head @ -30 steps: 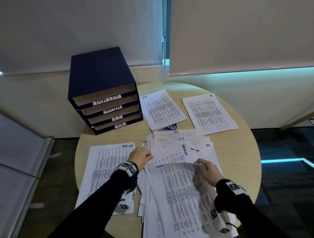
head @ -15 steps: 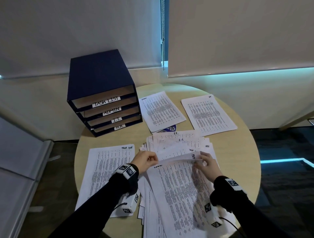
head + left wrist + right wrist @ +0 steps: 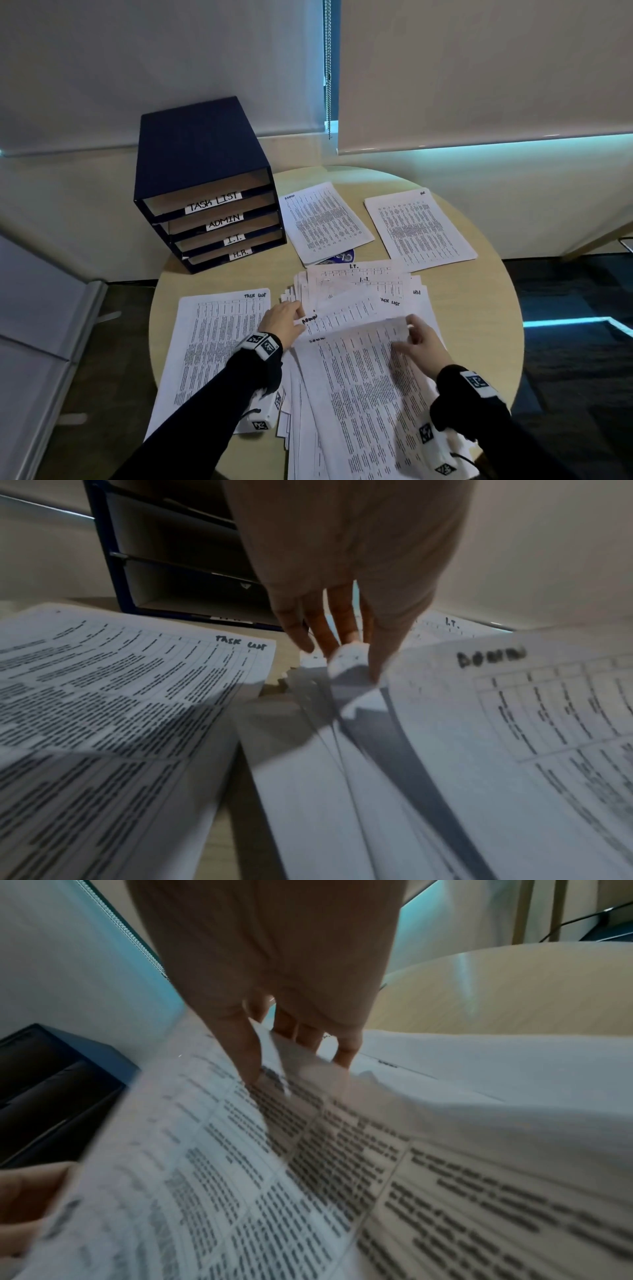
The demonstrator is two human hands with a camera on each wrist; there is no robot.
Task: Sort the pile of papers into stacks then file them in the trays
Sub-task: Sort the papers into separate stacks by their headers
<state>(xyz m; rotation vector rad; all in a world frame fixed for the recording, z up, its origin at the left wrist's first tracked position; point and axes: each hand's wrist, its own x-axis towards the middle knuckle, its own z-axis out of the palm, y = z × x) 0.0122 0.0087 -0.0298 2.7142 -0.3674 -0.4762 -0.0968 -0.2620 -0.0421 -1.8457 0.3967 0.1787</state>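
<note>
A fanned pile of printed papers (image 3: pixel 359 342) lies mid-bench amid three sorted stacks, near the labelled navy trays (image 3: pixel 209 192).

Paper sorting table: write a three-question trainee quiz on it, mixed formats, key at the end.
1. True or false: the tray unit stands on the table.
2. Which label is on the top tray? A) H.R. B) TASK LIST C) I.T.
3. Fill in: the right hand pinches the top sheet of the central ____, and the left hand holds a corner at its left side.

Key: 1 true; 2 B; 3 pile.
</note>
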